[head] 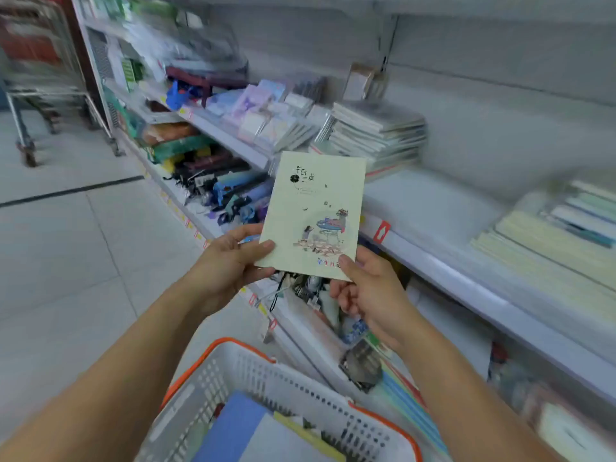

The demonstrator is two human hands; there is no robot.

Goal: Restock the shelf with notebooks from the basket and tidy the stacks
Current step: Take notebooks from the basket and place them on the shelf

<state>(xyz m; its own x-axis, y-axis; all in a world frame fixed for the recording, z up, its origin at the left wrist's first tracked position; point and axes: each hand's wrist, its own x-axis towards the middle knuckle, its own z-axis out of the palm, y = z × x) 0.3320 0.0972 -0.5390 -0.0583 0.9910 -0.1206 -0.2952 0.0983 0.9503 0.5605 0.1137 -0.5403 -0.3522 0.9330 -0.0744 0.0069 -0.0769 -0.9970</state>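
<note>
I hold a pale green notebook (313, 215) with a small drawing on its cover upright in front of the shelf (433, 258). My left hand (233, 261) pinches its lower left corner, thumb on the cover. My right hand (370, 288) pinches the lower right corner the same way. Below my arms stands a white basket (253, 371) with an orange rim, holding a blue notebook (230, 428) and other pale ones. On the shelf lie a tall notebook stack (376, 135) at the middle and a spread of pale notebooks (553, 241) at the right, with bare shelf between them.
Pastel packs (266, 115) lie left of the tall stack. The lower shelf holds dark and blue items (226, 191) and coloured folders (406, 398). A metal trolley (43, 95) stands on the tiled floor at the far left. Red price tags (381, 231) line the shelf edge.
</note>
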